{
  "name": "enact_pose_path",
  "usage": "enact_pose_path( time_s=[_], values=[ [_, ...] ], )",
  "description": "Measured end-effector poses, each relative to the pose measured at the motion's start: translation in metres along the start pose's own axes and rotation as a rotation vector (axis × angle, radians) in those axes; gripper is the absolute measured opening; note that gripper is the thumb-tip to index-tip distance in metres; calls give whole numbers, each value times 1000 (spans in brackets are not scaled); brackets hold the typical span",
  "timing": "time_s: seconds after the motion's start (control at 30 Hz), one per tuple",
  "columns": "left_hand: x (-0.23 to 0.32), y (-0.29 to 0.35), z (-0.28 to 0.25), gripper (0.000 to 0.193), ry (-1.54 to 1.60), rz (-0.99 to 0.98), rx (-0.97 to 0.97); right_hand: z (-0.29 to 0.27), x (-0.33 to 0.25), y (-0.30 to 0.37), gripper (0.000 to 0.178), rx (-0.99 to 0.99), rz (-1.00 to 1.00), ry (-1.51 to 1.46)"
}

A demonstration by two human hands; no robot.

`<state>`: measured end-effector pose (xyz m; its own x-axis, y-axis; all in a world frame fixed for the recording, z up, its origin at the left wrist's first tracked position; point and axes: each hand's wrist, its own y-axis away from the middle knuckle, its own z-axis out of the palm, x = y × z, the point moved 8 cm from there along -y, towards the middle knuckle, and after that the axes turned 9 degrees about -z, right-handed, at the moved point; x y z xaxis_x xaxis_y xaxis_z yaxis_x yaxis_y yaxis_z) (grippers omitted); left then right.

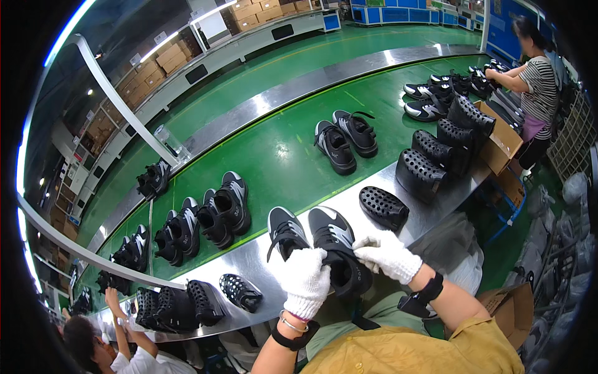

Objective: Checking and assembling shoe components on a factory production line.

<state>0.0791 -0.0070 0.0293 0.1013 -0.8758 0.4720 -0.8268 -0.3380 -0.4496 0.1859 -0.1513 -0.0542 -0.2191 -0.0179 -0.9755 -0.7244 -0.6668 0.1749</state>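
Note:
A black-and-grey sneaker with a pale toe sits in front of me, heel toward my body. My left hand, in a white knit glove, closes on its left side near the collar and covers part of it. A dark strap crosses the shoe's upper. At the right side of that shoe, my gloved right hand has its fingers pinched together; whatever lies between them is hidden. The matching sneaker stands just left, partly behind my left hand.
Black perforated shoe forms stand along the metal ledge, several more at right. Pairs of sneakers rest on the green conveyor belt. One co-worker handles shoes at far right; another reaches in at lower left.

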Motion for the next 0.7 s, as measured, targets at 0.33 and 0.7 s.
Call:
enact_pose_path(
  time_s=[0.33,0.7],
  values=[
    [5,-4,6,26,-54,-37,-18,10,-55,18,43,-32,-497,926],
    [-53,78,-100,40,-184,-62,469,47,-80,-34,44,-18,-507,1328]
  ],
)
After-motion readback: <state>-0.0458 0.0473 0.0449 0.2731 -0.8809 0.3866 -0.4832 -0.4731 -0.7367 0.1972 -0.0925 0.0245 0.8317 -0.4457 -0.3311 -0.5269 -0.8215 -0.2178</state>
